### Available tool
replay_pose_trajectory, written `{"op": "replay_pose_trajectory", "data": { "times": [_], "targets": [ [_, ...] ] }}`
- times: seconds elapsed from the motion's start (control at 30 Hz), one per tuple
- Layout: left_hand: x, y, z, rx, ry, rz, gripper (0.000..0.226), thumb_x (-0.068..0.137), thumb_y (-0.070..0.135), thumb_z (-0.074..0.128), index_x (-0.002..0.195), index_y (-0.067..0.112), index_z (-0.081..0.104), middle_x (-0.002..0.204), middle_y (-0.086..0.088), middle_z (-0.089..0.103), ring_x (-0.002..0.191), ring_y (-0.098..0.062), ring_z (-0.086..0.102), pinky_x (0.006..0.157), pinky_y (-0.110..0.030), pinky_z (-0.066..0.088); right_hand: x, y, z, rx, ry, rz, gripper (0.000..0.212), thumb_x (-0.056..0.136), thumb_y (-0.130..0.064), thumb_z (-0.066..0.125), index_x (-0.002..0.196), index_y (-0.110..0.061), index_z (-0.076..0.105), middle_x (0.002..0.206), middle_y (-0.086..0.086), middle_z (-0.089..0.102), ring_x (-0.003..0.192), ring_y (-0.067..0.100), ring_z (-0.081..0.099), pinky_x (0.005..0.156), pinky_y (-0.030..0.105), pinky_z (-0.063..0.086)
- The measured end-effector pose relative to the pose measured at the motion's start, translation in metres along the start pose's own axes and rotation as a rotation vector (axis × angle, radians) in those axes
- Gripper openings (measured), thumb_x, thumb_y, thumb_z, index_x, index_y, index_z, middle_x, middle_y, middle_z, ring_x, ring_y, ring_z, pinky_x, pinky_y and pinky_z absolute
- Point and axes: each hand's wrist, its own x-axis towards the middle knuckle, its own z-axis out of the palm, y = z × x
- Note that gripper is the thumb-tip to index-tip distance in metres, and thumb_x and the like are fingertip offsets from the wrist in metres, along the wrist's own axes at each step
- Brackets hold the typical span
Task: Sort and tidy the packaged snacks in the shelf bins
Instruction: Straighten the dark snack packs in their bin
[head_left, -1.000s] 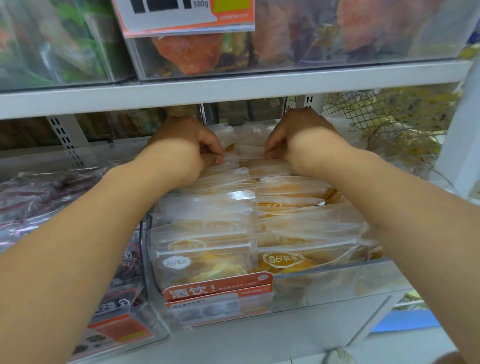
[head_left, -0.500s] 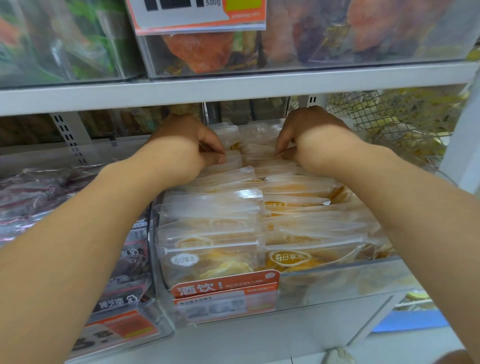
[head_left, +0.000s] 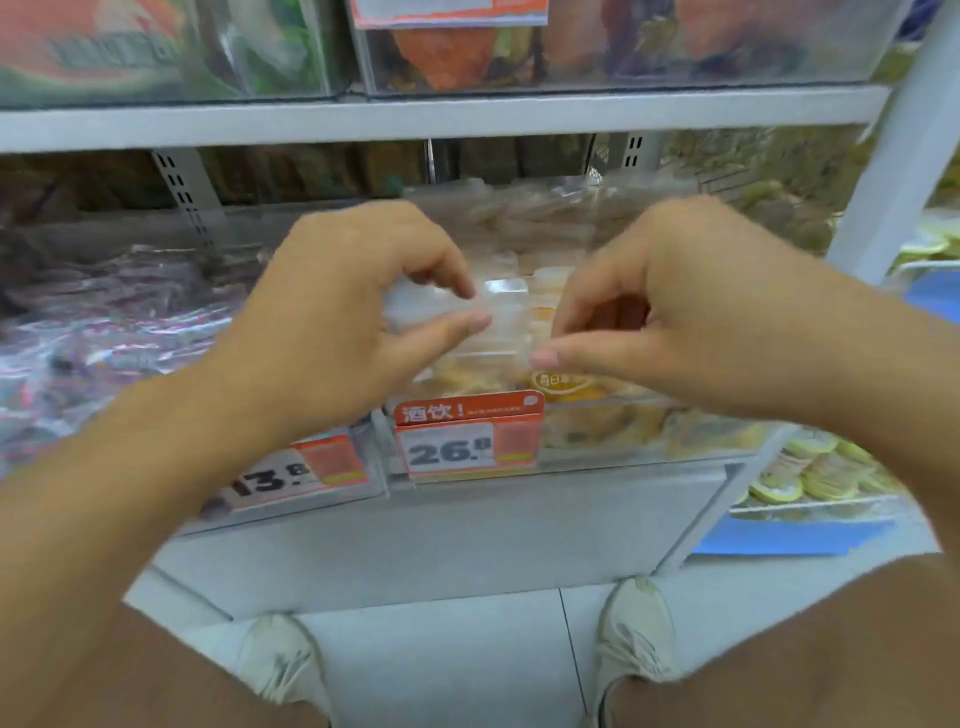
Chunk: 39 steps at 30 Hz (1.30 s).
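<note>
Pulling back from the rear of the clear bin (head_left: 597, 452), both hands now hover over its front rows; left hand (head_left: 332, 322) pinches a clear snack packet (head_left: 498, 296), right hand (head_left: 670, 317) curls narrow, grip unclear; front rows look next

We see a grey metal shelf (head_left: 457, 525) carrying clear plastic bins side by side along its front edge. The middle bin (head_left: 623, 452) holds clear packets of yellow-orange snacks (head_left: 597, 431) and bears an orange price tag (head_left: 467, 434) reading 26.8. Just to its left, another clear bin (head_left: 291, 499) holds dark purplish packets (head_left: 104, 322), with a tag (head_left: 298, 475) showing 13.8. Above, a second shelf board (head_left: 441, 117) carries more clear bins (head_left: 613, 52) filled with red and orange packs; its contents are blurred. Beneath the lower shelf we see pale floor tiles (head_left: 467, 654).
</note>
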Motion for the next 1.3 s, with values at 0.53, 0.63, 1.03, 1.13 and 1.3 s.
{"op": "replay_pose_trajectory", "data": {
  "times": [0.53, 0.63, 1.03, 1.13, 1.3],
  "targets": [
    [-0.038, 0.038, 0.05, 0.331, -0.158, -0.301, 0.041, 0.083, 0.043, 0.075, 0.105, 0.027, 0.044, 0.101, 0.008, 0.053, 0.089, -0.023, 0.06, 0.06, -0.034, 0.039, -0.021, 0.006, 0.066, -0.536, -0.002, 0.363, 0.012, 0.083, -0.02, 0.069, 0.089, -0.027, 0.062, 0.084, -0.003, 0.06, 0.077, 0.027, 0.061, 0.058, 0.029, 0.035],
    [-0.034, 0.037, 0.05, 0.403, -0.246, -0.355, 0.03, 0.089, 0.052, 0.064, 0.106, 0.03, 0.053, 0.103, 0.007, 0.063, 0.096, -0.024, 0.062, 0.066, -0.032, 0.037, -0.018, 0.011, 0.067, -0.563, -0.013, 0.337, 0.015, 0.086, -0.018, 0.068, 0.092, -0.028, 0.059, 0.071, -0.004, 0.046, 0.069, 0.028, 0.05, 0.06, 0.03, 0.034],
    [-0.008, 0.016, 0.043, 0.212, -0.194, -0.426, 0.03, 0.073, 0.043, 0.084, 0.083, 0.025, 0.063, 0.079, 0.004, 0.065, 0.08, -0.025, 0.06, 0.067, -0.038, 0.05, 0.0, 0.028, 0.055, -0.364, 0.085, 0.316, 0.006, 0.089, -0.024, 0.065, 0.089, -0.028, 0.068, 0.078, -0.001, 0.057, 0.079, 0.03, 0.056, 0.064, 0.031, 0.034],
    [0.0, 0.006, 0.046, 0.215, -0.212, -0.439, 0.032, 0.072, 0.046, 0.084, 0.084, 0.026, 0.063, 0.079, 0.003, 0.065, 0.082, -0.025, 0.06, 0.068, -0.037, 0.05, 0.012, 0.033, 0.059, -0.35, 0.075, 0.299, 0.008, 0.085, -0.015, 0.067, 0.084, -0.023, 0.07, 0.078, 0.002, 0.062, 0.076, 0.032, 0.059, 0.064, 0.032, 0.044],
    [0.01, 0.015, 0.063, 0.276, -0.247, -0.389, 0.032, 0.079, 0.052, 0.077, 0.091, 0.026, 0.062, 0.089, 0.003, 0.068, 0.085, -0.027, 0.063, 0.067, -0.035, 0.048, 0.012, 0.062, 0.054, -0.32, 0.064, 0.304, 0.004, 0.082, -0.02, 0.072, 0.081, -0.023, 0.068, 0.075, 0.001, 0.064, 0.079, 0.03, 0.06, 0.063, 0.031, 0.04]
  ]
}}
